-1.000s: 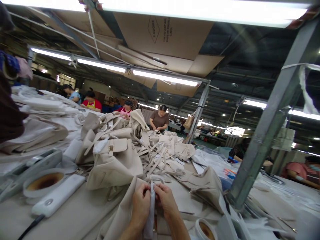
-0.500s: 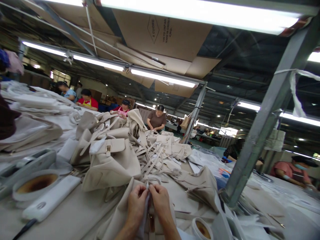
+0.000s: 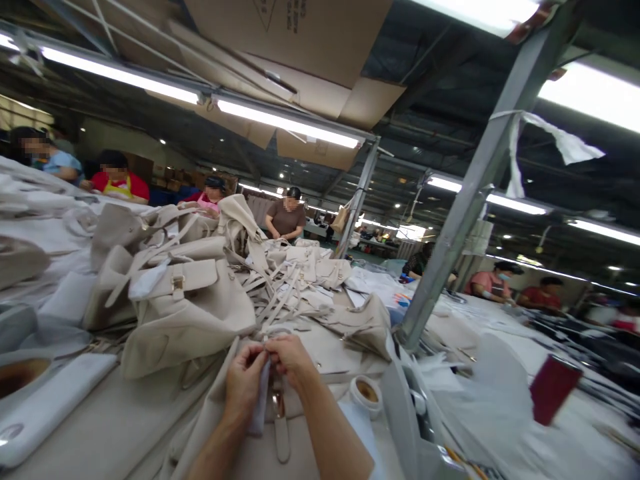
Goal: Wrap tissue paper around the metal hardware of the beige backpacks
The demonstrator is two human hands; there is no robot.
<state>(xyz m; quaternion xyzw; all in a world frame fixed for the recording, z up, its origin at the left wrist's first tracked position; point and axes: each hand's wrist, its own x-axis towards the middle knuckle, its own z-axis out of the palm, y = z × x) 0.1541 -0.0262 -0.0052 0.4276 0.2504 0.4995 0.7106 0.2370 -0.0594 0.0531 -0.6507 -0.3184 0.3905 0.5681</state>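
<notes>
My left hand (image 3: 244, 381) and my right hand (image 3: 291, 361) meet fingertip to fingertip over a beige bag (image 3: 215, 407). Both are closed in a pinch around a thin pale strip (image 3: 265, 340), of which only a small end shows. Below my left hand hangs a soft whitish wrapping (image 3: 259, 410). Beside it, under my right wrist, lies the bag's beige strap tab (image 3: 283, 440) with a shiny gold-toned clasp (image 3: 278, 403). Another beige bag (image 3: 190, 313) with a flap and buckle slumps just beyond my left hand.
Several beige bags and straps (image 3: 295, 267) are heaped ahead. Tape rolls (image 3: 366, 393) and a grey tape dispenser (image 3: 407, 413) stand at right. At left lies a white power strip (image 3: 55, 407). A metal post (image 3: 450, 193) rises at right. Several co-workers (image 3: 285, 215) sit or stand beyond.
My view has turned right, so the scene shifts left. My hands stay pinched together over the bag; my right fingers are more curled. More of the wrapping and strap tab shows below them.
</notes>
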